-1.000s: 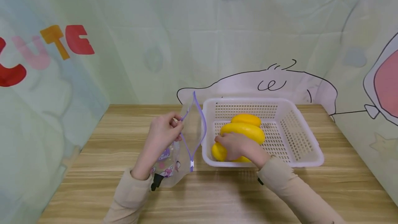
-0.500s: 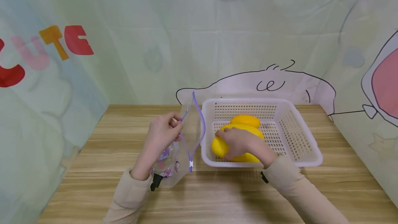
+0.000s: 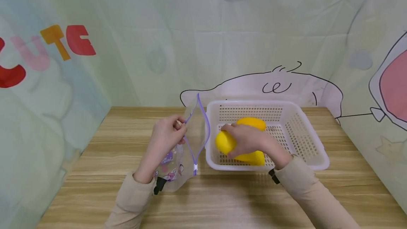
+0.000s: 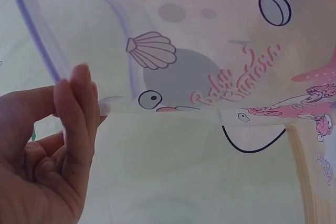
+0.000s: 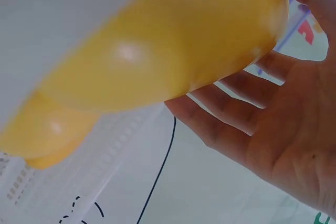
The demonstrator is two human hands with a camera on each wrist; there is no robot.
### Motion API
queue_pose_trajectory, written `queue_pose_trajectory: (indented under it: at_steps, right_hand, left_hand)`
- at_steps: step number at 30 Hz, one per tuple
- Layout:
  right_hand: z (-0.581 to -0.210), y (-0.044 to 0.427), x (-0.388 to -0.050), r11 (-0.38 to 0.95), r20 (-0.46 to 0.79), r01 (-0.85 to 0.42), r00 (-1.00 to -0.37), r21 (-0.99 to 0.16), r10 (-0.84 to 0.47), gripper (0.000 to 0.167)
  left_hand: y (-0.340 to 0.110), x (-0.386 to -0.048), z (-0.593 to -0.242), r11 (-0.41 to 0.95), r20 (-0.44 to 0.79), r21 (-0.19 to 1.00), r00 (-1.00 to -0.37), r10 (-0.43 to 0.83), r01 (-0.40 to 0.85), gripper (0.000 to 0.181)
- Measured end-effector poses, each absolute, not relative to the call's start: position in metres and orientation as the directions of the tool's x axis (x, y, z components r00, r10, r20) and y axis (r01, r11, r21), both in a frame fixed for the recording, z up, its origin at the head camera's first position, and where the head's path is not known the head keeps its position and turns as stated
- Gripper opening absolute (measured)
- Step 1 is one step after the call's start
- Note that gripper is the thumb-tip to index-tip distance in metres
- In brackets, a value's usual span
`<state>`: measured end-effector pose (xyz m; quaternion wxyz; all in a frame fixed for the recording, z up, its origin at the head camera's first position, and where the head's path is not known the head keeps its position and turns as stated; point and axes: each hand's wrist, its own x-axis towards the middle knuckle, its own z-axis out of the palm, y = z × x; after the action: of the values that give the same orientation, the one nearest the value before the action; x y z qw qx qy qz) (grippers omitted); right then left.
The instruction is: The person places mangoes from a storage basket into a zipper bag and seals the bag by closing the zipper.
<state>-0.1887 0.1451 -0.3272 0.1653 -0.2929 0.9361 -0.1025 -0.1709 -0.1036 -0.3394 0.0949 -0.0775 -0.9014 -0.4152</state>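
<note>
My left hand (image 3: 169, 133) pinches the near-left edge of a clear zip bag (image 3: 197, 130) with a purple rim, its mouth spread apart. In the left wrist view the fingers of my left hand (image 4: 58, 145) hold the bag's corner beside a printed shell. Inside the white basket, my right hand (image 3: 246, 139) grips a yellow fruit-like object (image 3: 225, 142) at its left end. The right wrist view shows this long yellow piece (image 5: 194, 40) between thumb and fingers of my right hand (image 5: 273, 114). Two other yellow pieces lie behind (image 3: 252, 123) and in front (image 3: 252, 158).
The white perforated basket (image 3: 305, 137) stands right of the bag on a wooden table (image 3: 216, 200). A printed curtain (image 3: 203, 45) hangs behind the table and at both sides.
My right hand has moved slightly up and right, and the gripped yellow piece has risen off the front piece, now more exposed. My left hand and the bag have stayed in place.
</note>
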Motion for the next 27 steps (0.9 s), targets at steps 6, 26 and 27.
queue_pose_trajectory:
  at_steps: [6,26,27]
  right_hand:
    - [-0.316,0.148,-0.186,0.798,-0.195,-0.528,-0.784,-0.290,-0.590,0.075]
    - [-0.295,0.146,-0.173,0.766,0.032,-0.531,-0.828,-0.362,-0.559,0.077]
    - [-0.294,0.146,-0.173,0.761,0.040,-0.530,-0.829,-0.374,-0.557,0.077]
  left_hand:
    - [-0.104,-0.172,-0.340,0.630,0.218,0.749,-0.974,0.059,0.206,0.015]
    - [-0.103,-0.172,-0.340,0.627,0.221,0.751,-0.974,0.056,0.207,0.015]
    - [-0.103,-0.172,-0.340,0.628,0.222,0.750,-0.973,0.056,0.208,0.015]
